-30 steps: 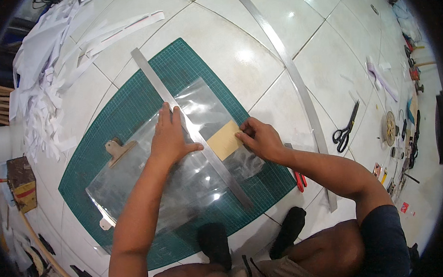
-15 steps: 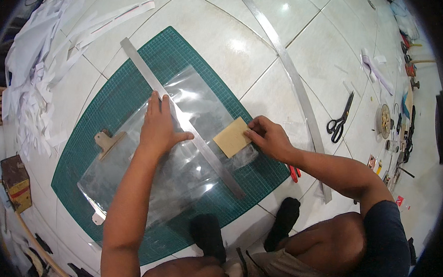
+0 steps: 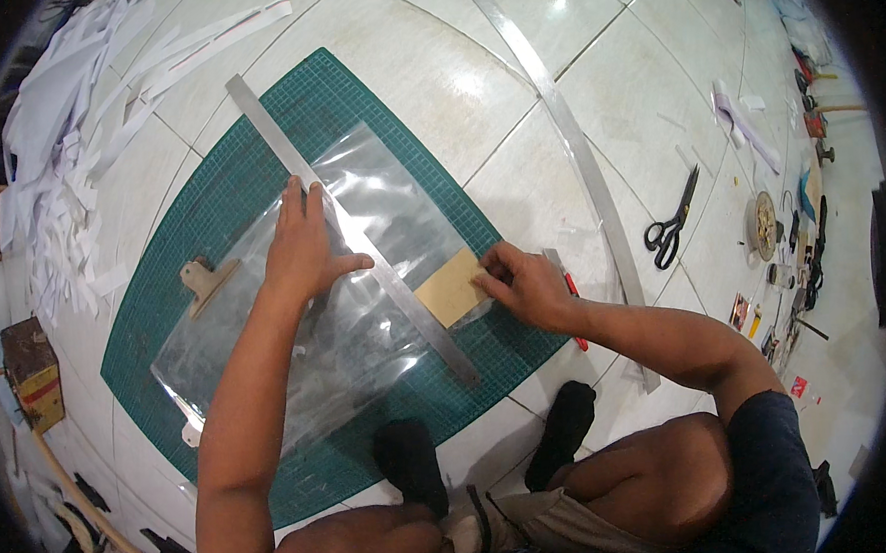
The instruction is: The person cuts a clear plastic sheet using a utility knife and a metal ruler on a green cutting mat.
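Nearest the feet, the steel ruler (image 3: 396, 287) ends just inside the near edge of the cutting mat (image 3: 149, 302), crossing a clear plastic sheet (image 3: 383, 184) and poking out past the mat's far-left edge. And there's the change: the tan card (image 3: 448, 289) stood off from the ruler half a second ago, and now it's back in beside the steel, closing the gap between them! The right hand (image 3: 526, 284), over the edge by the mat's right corner, pinches the card's outer end between thumb and fingers. Left hand (image 3: 301, 246) steady: fingertips on the ruler, thumb spread wide, so the straightedge looks well held while the card shifts. Further out, beyond the far-right edge, a long metal strip (image 3: 585, 154) and black scissors (image 3: 671, 229) lie on the tiles.
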Tool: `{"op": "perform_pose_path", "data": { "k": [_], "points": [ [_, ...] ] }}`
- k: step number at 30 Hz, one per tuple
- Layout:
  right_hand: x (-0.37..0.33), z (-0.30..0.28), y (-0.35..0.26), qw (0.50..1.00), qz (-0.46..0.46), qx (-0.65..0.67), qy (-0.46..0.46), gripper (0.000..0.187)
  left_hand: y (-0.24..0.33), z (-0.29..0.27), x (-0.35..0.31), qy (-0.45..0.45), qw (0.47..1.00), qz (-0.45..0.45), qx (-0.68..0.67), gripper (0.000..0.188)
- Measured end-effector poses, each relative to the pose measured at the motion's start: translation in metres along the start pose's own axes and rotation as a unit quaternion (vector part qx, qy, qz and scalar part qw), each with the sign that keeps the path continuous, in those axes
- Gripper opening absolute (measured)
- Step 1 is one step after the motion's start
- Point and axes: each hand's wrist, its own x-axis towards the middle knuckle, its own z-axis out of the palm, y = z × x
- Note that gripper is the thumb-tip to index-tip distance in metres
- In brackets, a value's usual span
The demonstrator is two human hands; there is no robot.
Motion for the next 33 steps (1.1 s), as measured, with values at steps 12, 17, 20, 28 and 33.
{"op": "perform_pose_path", "data": {
  "k": [12, 17, 20, 28, 33],
  "points": [
    [0.003, -0.124, -0.028, 0.991, 0.033, 0.126, 0.028, 0.035, -0.010, 0.005, -0.004, 0.007, 1.000, 0.003, -0.014, 0.126],
    [0.042, -0.106, -0.048, 0.969, -0.014, 0.228, 0.090, 0.037, -0.002, 0.002, -0.002, 0.019, 1.000, 0.015, -0.013, 0.126],
    [0.085, -0.058, -0.060, 0.954, -0.004, 0.280, 0.109, 0.038, -0.007, 0.001, -0.002, 0.015, 0.999, 0.044, -0.003, 0.129],
    [0.165, 0.009, -0.084, 0.943, -0.014, 0.289, 0.164, 0.031, -0.011, 0.011, -0.002, 0.041, 0.998, 0.047, -0.024, 0.129],
    [0.167, 0.016, -0.100, 0.959, -0.029, 0.212, 0.187, 0.033, -0.009, 0.005, -0.004, 0.010, 1.000, 0.021, -0.021, 0.126]
  ]
}}
